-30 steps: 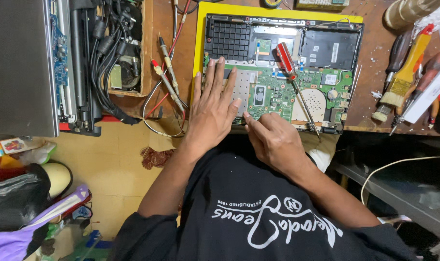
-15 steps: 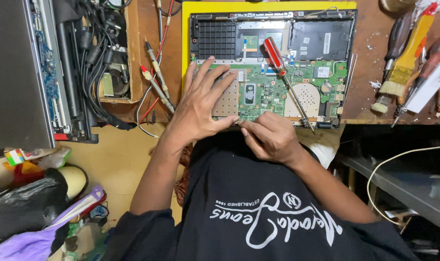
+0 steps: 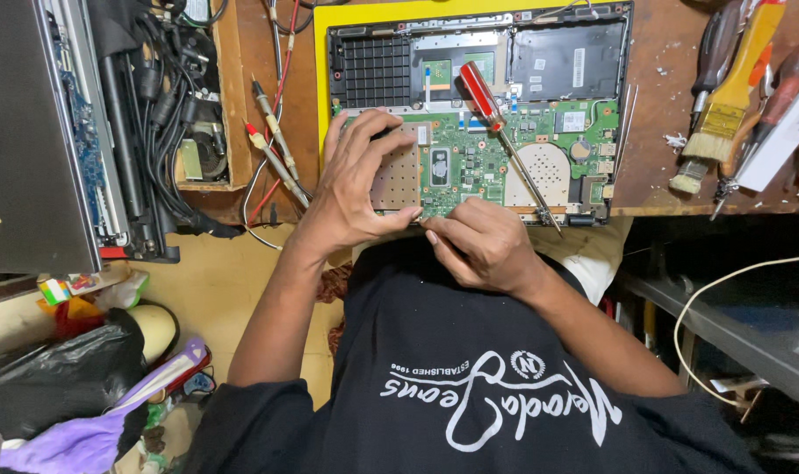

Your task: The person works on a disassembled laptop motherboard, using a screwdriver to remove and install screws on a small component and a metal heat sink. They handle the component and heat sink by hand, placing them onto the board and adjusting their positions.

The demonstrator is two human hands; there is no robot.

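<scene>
So the opened laptop (image 3: 584,66) sat bottom-up on the wooden bench (image 3: 672,175) with its cover off, green motherboard (image 3: 505,154) fully exposed, and both hands were parked at the near edge of it. The left hand (image 3: 357,189) lay flat-ish over the left part of the board, fingers (image 3: 364,132) spread fairly wide and reaching up toward the black fan grille (image 3: 375,70), thumb tucked in toward the other hand. The right hand (image 3: 478,241) was bunched up right beside it, fingers curled narrow and pinching at something along the board's front edge — couldn't tell what, it was hidden under the fingertips. The two hands were touching or as good as touching at the thumbs. Just beyond the right fingers, a red-handled screwdriver (image 3: 496,127) lay loose on the board, handle up by the dark battery area, tip pointing down toward the near right corner, right across the pale round patch (image 3: 540,171). Nobody was holding it. Off to the left of the left fingers, a pair of red-tipped probes (image 3: 272,140) with their leads lay on the bench next to a wooden box of black cables (image 3: 154,96), and further left was another grey laptop (image 3: 22,132). Way out to the right of the right hand — well apart from it — there was a yellow-handled brush (image 3: 724,105) in a little pile of tools. The person wore a black T-shirt (image 3: 470,386) with white lettering.
</scene>
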